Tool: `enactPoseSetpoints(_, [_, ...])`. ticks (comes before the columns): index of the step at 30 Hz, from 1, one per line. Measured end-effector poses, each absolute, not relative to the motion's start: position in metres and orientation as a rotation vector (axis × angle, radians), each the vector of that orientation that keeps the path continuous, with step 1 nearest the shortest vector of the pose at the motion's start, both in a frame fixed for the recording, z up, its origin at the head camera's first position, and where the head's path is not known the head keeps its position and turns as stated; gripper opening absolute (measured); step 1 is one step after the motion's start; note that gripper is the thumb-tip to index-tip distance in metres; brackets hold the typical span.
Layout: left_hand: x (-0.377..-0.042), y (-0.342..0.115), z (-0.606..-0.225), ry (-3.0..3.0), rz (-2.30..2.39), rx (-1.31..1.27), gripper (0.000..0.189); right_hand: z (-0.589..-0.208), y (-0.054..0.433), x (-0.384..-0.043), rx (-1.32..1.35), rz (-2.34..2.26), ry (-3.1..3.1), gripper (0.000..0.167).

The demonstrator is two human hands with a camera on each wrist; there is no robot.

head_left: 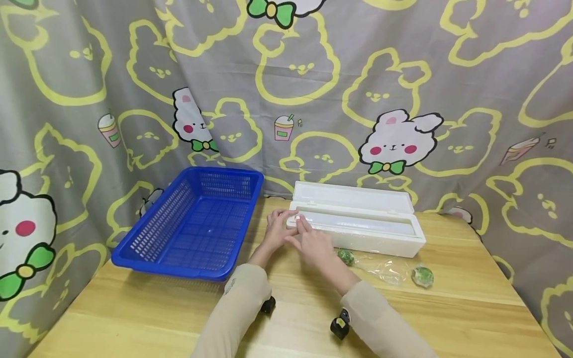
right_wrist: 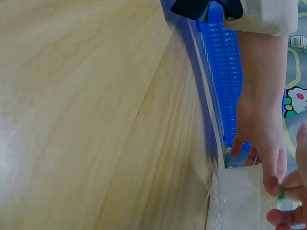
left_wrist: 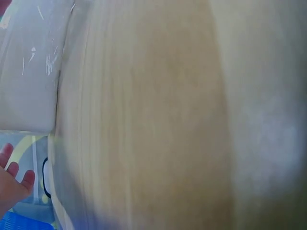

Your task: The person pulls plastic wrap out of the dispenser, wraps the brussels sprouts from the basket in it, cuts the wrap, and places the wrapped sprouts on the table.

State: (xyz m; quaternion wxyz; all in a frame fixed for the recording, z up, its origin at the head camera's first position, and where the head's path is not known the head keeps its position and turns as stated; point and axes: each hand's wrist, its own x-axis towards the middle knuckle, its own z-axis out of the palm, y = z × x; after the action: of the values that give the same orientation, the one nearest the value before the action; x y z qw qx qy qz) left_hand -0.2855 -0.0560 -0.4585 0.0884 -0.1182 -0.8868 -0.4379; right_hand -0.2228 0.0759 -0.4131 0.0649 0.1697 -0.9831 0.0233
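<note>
A long white cling film box [head_left: 371, 243] lies on the table with its lid [head_left: 353, 196] raised, a pale film roll [head_left: 358, 221] inside. My left hand [head_left: 277, 229] is at the box's left end, index finger reaching onto its top edge and the other fingers spread beside it, as the right wrist view shows. From the front, my right hand [head_left: 315, 244] touches the same end with straight fingers. Both hands' fingertips meet around a small green spot [right_wrist: 281, 192]; I cannot tell what it is.
Left of the box stands an empty blue basket [head_left: 250, 223]. In front of the box lie two green lumps, one by its front wall [head_left: 346, 256] and one further right [head_left: 423, 276], with crumpled clear film [head_left: 389, 271] between them. A patterned curtain [head_left: 313, 119] hangs behind the table.
</note>
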Motion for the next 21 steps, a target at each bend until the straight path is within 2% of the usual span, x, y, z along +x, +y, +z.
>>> enactPoseSetpoints(7, [-0.283, -0.054, -0.456, -2.599, -1.333, -0.366, 0.057, -0.414, 0.123, -0.215, 0.39, 0.169, -3.017, 0.066])
enactPoseSetpoints(13, [-0.283, -0.055, -0.455, -2.612, -1.37, -0.373, 0.057, -0.413, 0.186, -0.203, 0.271, 0.227, -3.013, 0.064])
enactPoseSetpoints(21, [-0.283, -0.055, -0.455, -2.628, -1.356, -0.372, 0.057, -0.41, 0.272, -0.186, 0.099, 0.059, -2.95, 0.061])
